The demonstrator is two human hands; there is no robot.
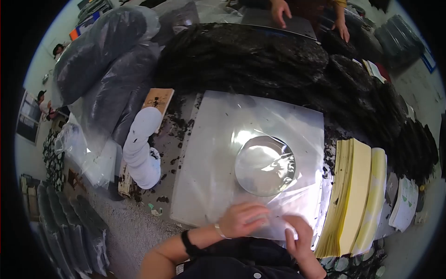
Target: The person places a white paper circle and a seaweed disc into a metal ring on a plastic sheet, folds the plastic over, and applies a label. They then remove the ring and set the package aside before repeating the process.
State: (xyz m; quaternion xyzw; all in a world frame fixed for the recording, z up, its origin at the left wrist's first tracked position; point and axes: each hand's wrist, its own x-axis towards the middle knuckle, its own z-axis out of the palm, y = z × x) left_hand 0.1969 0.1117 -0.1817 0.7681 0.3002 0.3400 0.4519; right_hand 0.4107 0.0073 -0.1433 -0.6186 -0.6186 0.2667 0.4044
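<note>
A stack of clear plastic bags (209, 153) lies flat before me, with glossy film catching the light. On top rests a round clear ring-shaped form (265, 166), and shiny film shows inside its outline. My left hand (244, 219) is at the near edge of the stack, fingers curled towards the right over the film. Close beside it, my right hand (299, 232) is bent inwards and slightly smeared by motion, thumb and fingers brought together at the film. Clear plastic spans the gap between the hands.
White paper discs (143, 149) lie overlapped at left on a wooden board (159, 100). Yellow paper stacks (350, 195) stand at right. Dark dried sheets (241, 58) are heaped across the back. Filled bags (104, 51) rise at back left. Another person's hands (281, 13) are at the far side.
</note>
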